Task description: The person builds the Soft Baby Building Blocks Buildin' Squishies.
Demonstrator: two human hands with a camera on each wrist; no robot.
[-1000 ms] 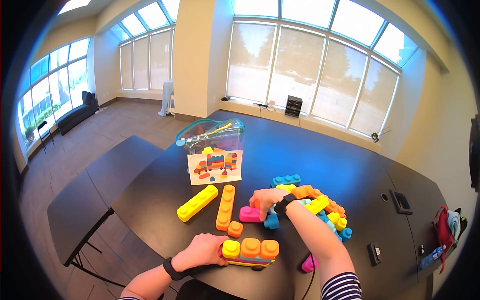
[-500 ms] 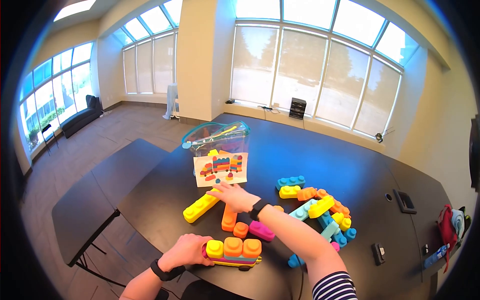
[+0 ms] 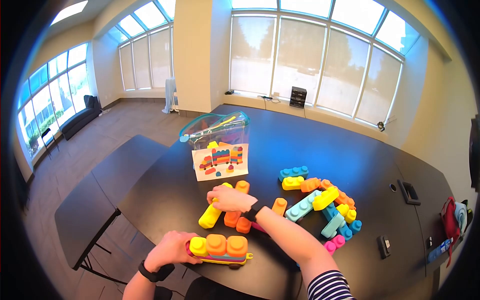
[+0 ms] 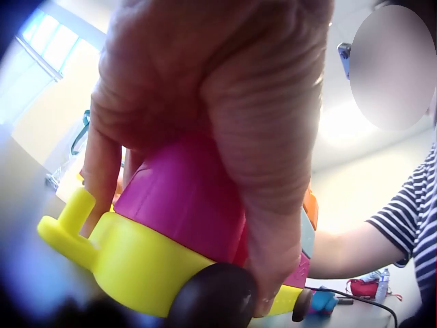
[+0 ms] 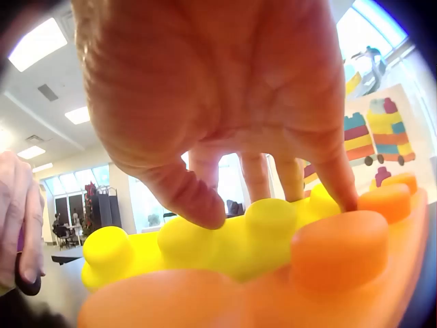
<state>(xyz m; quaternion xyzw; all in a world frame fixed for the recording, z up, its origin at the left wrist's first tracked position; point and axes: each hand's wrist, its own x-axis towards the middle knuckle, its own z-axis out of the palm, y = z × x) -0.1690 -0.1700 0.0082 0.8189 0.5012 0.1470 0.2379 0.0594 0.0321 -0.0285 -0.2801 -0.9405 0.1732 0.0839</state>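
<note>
My left hand (image 3: 172, 248) grips the rear of a toy block car (image 3: 220, 255) near the table's front edge. The car has a yellow wheeled base (image 4: 147, 263), a magenta brick (image 4: 184, 195) under my palm, and yellow and orange bricks on top. My right hand (image 3: 232, 198) holds a long yellow block (image 3: 209, 218) from above. In the right wrist view, the thumb lies along its near side by the studs, and the other fingers reach over the far side. A long orange block (image 3: 243, 187) lies right against it, partly hidden by the hand.
A small orange block (image 3: 243, 225) lies near the right hand, and a pink block is mostly under the forearm. Several mixed blocks (image 3: 325, 200) are heaped to the right. A clear bag (image 3: 220, 132) with a picture card (image 3: 220, 162) stands behind.
My right hand has left the pink block and come left to the long yellow block, which has shifted right toward the orange one. The left hand and block car have slid left.
</note>
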